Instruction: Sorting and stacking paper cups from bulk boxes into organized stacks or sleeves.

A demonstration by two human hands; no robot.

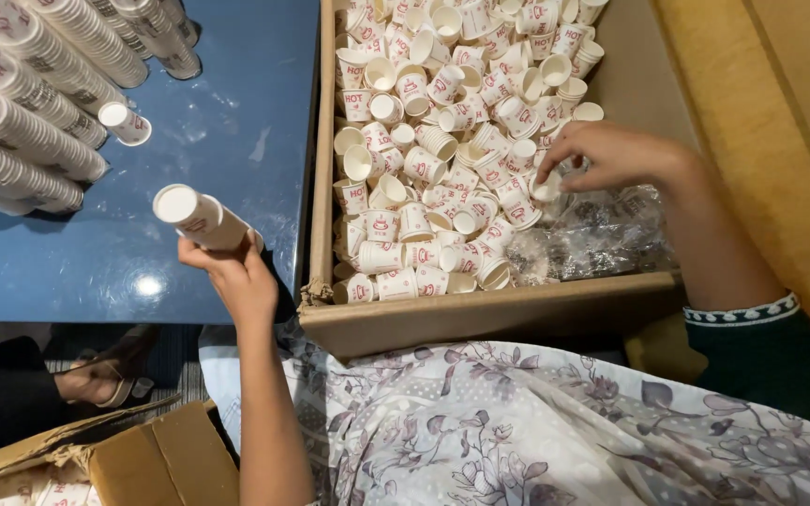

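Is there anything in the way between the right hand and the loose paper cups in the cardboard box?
Nothing visible blocks it. The right hand is already inside the cardboard box, fingertips on a loose paper cup at the edge of the pile. Crumpled clear plastic lies just below the hand, beside it rather than between. The left hand holds a stack of cups apart.

Left hand: a short nested stack of white paper cups is held tilted over the glossy blue table | Right hand: one small white paper cup is pinched inside the brown cardboard box of loose cups | Long sleeves of stacked paper cups are laid on the table.
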